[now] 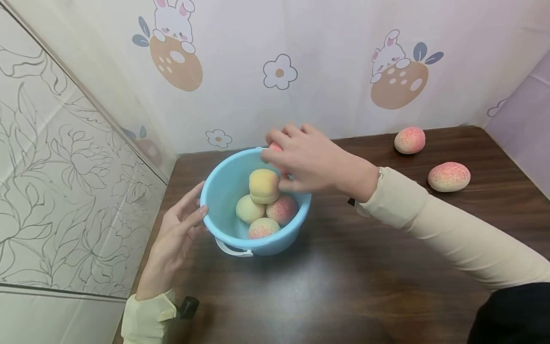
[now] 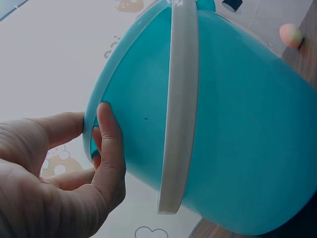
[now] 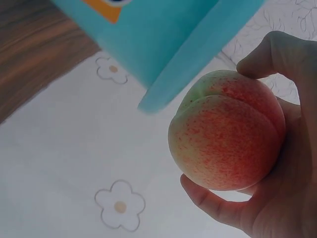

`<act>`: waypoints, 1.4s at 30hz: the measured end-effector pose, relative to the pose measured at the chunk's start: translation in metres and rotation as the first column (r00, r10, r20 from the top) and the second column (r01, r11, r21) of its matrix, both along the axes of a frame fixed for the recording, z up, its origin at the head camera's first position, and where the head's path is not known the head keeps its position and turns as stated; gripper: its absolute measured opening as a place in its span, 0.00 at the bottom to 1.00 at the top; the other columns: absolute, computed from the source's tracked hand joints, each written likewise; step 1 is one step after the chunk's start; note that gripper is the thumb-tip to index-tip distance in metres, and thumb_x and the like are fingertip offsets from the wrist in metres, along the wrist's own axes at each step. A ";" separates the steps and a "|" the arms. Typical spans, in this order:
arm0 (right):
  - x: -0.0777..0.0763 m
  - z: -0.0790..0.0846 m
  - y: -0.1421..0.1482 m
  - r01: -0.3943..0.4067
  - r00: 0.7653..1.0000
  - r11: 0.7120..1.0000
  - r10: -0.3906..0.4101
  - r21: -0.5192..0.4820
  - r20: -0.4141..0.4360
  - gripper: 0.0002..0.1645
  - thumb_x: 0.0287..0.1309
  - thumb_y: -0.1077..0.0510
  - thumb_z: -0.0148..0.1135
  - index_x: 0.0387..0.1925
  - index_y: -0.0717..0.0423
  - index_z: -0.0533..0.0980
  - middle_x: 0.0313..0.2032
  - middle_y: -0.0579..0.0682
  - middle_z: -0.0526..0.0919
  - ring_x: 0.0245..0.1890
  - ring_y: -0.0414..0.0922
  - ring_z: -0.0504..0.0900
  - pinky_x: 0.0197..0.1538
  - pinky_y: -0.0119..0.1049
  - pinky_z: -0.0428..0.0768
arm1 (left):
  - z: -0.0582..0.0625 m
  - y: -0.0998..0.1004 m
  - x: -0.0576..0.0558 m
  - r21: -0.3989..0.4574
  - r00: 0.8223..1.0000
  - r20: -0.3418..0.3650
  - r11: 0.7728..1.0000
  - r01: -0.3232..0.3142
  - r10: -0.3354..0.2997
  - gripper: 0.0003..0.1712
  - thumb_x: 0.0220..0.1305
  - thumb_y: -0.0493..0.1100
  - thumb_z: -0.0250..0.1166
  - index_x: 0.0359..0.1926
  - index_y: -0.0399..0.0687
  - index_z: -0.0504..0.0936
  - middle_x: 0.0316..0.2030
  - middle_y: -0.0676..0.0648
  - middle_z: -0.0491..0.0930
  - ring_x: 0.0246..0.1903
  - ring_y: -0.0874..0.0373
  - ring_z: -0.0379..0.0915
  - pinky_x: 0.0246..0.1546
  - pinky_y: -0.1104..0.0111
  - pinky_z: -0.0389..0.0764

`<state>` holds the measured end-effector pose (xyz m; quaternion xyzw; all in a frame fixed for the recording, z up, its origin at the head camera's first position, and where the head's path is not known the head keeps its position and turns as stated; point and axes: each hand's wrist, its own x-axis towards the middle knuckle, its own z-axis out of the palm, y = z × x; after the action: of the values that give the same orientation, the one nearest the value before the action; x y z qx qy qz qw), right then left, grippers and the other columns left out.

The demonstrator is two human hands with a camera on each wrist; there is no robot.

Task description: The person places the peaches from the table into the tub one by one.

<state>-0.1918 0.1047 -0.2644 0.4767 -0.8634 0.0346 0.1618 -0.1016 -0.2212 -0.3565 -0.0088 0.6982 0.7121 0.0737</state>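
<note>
A light blue bucket [image 1: 225, 184] stands on the dark wooden table, several peaches inside it. On top of those lies a yellow peach [image 1: 264, 185], above a pale one [image 1: 249, 209] and a red one [image 1: 282, 210]. My left hand [image 1: 178, 229] pinches the bucket's left rim between thumb and fingers, also plain in the left wrist view. Over the right side of the rim, my right hand [image 1: 311, 160] grips a red and pale green peach [image 3: 225, 131]. In the head view that peach is mostly hidden behind the fingers.
Two more pink peaches, one near the back edge [image 1: 410, 140] and one closer [image 1: 449, 177], lie on the right of the table [image 1: 343, 286]. A patterned curtain [image 1: 326, 67] hangs behind, and a flower-print panel [image 1: 64, 181] stands at the left. The bucket's white handle [image 2: 181, 109] hangs down.
</note>
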 end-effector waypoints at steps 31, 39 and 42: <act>0.024 -0.014 -0.022 -0.072 0.936 0.995 0.046 0.063 0.349 0.12 0.60 0.49 0.62 0.46 0.39 0.78 0.44 0.43 0.75 0.43 0.44 0.70 0.31 0.33 0.74 | 0.001 -0.001 -0.002 0.014 1.000 0.006 1.000 0.002 -0.002 0.35 0.74 0.36 0.62 0.78 0.54 0.66 0.63 0.44 0.72 0.51 0.57 0.82 0.46 0.66 0.91; 0.024 -0.014 -0.023 -0.071 0.898 0.990 0.009 0.125 0.439 0.18 0.61 0.47 0.69 0.52 0.38 0.79 0.52 0.44 0.77 0.46 0.45 0.73 0.34 0.34 0.78 | 0.001 0.000 -0.001 0.019 1.000 0.005 1.000 -0.002 0.002 0.35 0.74 0.35 0.62 0.78 0.54 0.66 0.59 0.43 0.73 0.49 0.57 0.83 0.45 0.67 0.91; 0.025 -0.014 -0.023 -0.077 0.892 0.987 0.005 0.142 0.452 0.21 0.61 0.46 0.70 0.54 0.39 0.79 0.50 0.43 0.78 0.46 0.45 0.74 0.36 0.35 0.78 | 0.000 0.000 0.000 0.022 1.000 0.005 1.000 -0.002 0.002 0.35 0.74 0.35 0.62 0.78 0.54 0.66 0.59 0.43 0.73 0.48 0.58 0.83 0.45 0.67 0.91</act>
<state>-0.1671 0.0817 -0.2782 0.4851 -0.8671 0.0797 -0.0807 -0.1021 -0.2213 -0.3564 -0.0104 0.6899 0.7199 0.0750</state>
